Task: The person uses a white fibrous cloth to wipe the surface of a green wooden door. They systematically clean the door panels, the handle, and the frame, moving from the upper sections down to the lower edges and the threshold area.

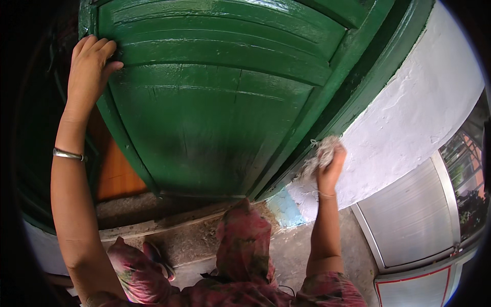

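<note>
A green painted wooden door [194, 117] with raised panels stands ajar in front of me. My left hand [92, 61] grips its left edge near the top of the view, with the fingers curled over the edge and the thumb on the front face. On the right, my right hand [333, 162] is closed around a pale, stringy cleaning rag [323, 153]. The rag is pressed to the green door frame [335, 122], where it meets the white wall. Slight blur softens the right hand and the rag.
Below the door runs a worn sill [169, 225]. An orange-brown floor [116, 171] shows through the gap at left. Right of the frame is a white plastered wall [404, 112] with a pale blue patch [285, 209] low down. A silvery metal panel [411, 215] stands at the far right.
</note>
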A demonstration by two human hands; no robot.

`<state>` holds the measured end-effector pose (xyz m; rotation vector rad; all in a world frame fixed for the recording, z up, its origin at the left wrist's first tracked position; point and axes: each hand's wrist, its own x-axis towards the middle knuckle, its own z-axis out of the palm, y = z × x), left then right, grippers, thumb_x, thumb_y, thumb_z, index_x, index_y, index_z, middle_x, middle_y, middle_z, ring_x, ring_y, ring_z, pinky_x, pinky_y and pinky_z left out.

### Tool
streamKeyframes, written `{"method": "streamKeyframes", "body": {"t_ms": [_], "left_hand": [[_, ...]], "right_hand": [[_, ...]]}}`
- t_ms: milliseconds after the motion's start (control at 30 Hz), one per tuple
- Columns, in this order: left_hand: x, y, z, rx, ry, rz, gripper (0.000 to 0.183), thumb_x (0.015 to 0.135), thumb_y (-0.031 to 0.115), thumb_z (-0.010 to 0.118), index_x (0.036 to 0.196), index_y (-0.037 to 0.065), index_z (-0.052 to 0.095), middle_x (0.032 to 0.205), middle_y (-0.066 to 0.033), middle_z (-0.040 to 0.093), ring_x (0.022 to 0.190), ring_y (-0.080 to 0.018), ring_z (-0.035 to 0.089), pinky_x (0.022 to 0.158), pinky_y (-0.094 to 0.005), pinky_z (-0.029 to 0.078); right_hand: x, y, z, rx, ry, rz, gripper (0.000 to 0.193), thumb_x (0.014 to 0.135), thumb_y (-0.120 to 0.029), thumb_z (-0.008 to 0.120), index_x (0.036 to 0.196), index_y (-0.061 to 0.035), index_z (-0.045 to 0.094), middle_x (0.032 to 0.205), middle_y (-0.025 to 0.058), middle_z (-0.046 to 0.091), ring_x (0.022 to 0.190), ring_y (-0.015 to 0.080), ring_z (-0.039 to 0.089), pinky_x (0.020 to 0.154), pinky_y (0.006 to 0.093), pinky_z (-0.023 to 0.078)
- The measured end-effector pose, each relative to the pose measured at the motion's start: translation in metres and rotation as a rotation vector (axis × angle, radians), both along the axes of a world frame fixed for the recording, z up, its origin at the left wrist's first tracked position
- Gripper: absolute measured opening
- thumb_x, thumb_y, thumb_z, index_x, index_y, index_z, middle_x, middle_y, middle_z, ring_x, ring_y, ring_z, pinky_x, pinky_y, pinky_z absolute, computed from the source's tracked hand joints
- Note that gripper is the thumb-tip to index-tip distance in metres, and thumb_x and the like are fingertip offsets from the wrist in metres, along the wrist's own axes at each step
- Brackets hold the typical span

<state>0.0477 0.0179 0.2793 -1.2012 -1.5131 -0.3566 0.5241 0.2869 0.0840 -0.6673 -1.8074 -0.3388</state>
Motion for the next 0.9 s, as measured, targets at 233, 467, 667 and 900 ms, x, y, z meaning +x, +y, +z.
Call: {"method": "streamKeyframes", "body": {"t_ms": [233,467,667,900], "left_hand": [[-0.036,0.045,0.006,-0.068,-0.063,0.019,0.028,0.075,0.013,0.072,0.096,0.004,0.056,0.097,-0.0089,0.059,0.106,-0.0339,0.053,0.106,-0.0442,0.037],[-0.055,0.084,0.009,-0.09,-0.057,-0.006,0.026,0.076,0.014,0.071,0.093,0.003,0.054,0.089,-0.0085,0.057,0.097,-0.0303,0.054,0.107,-0.0434,0.037],[-0.065,0.101,0.006,-0.079,0.048,-0.02,0.029,0.082,0.02,0.067,0.103,0.004,0.057,0.098,-0.0092,0.061,0.106,-0.033,0.054,0.106,-0.0448,0.036],[-0.06,0.129,0.016,-0.136,0.186,-0.013,0.046,0.073,0.053,0.073,0.088,0.01,0.073,0.088,-0.0134,0.071,0.091,-0.0326,0.059,0.09,-0.0464,0.04]], "right_hand": [[-0.031,-0.006,0.246,0.623,0.073,-0.055,0.045,0.067,0.003,0.067,0.111,-0.007,0.061,0.118,0.0155,0.059,0.113,0.0369,0.053,0.099,0.0439,0.041],[-0.051,0.011,0.277,0.741,-0.331,-0.315,0.056,0.057,0.009,0.059,0.109,-0.0116,0.063,0.118,0.0097,0.058,0.118,0.033,0.049,0.098,0.0418,0.038],[-0.04,0.013,0.191,0.47,-0.511,-0.189,0.048,0.06,0.008,0.061,0.104,-0.0112,0.063,0.114,0.0074,0.058,0.109,0.0298,0.053,0.091,0.0407,0.042],[-0.033,-0.001,0.172,0.634,-0.392,-0.126,0.038,0.067,0.001,0.063,0.104,-0.0072,0.064,0.11,0.016,0.062,0.1,0.0359,0.057,0.088,0.0437,0.041]]}}
